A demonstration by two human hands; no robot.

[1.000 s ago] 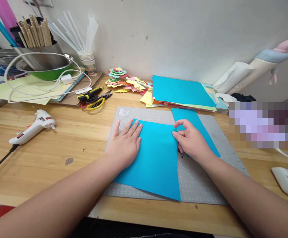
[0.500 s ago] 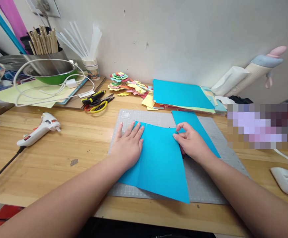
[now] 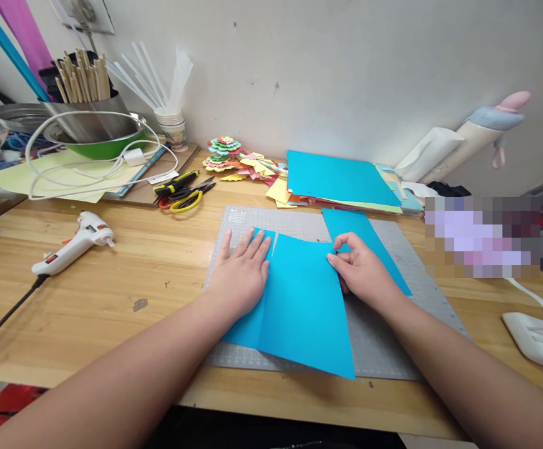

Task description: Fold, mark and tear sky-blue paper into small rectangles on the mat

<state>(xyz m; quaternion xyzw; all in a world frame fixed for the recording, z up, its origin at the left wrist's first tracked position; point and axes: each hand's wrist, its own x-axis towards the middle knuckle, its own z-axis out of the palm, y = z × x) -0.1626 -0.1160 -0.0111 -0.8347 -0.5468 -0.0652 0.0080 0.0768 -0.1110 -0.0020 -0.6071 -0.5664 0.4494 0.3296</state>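
Two overlapping blue paper sheets (image 3: 302, 305) lie on a grey cutting mat (image 3: 384, 337). My left hand (image 3: 241, 271) rests flat, fingers spread, on the lower sheet at its upper left. My right hand (image 3: 362, 268) pinches the top right corner of the upper sheet between thumb and fingers. A narrow blue paper strip (image 3: 369, 240) lies under and behind my right hand.
A stack of coloured paper (image 3: 341, 181) and paper flowers (image 3: 227, 153) sit behind the mat. Scissors (image 3: 182, 193) and a white glue gun (image 3: 72, 243) lie to the left. A steel bowl of wooden sticks (image 3: 84, 115), a white cable and a cup stand at back left. A white lamp base (image 3: 540, 340) is at right.
The upper blue sheet has slid to the right under my right hand, so a gap opens at its top edge and more of the lower sheet shows. My left hand stays flat in place.
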